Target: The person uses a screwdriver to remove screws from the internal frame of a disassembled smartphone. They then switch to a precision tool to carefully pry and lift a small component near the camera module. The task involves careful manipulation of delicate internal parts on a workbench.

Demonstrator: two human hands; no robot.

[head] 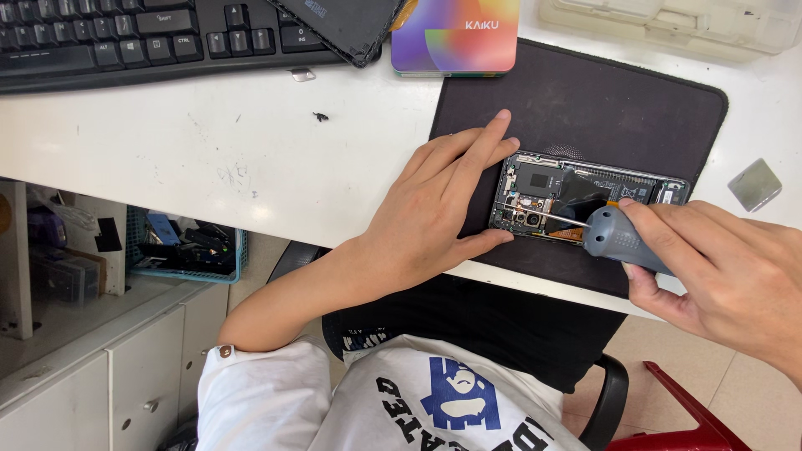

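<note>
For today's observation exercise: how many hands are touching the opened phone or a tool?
2. The left hand steadies the opened black phone; the right hand grips the grey-handled screwdriver. No others show.

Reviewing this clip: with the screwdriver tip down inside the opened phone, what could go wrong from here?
1. The screwdriver in the right hand enters at a low slant; its tip could slip off and scratch the exposed board of the opened phone.
2. The left hand steadies only the phone's left end, so the phone might pivot on the black mat.
3. The mat's near edge lies close to the edge of the white desk; a loosened screw could roll off.
</note>
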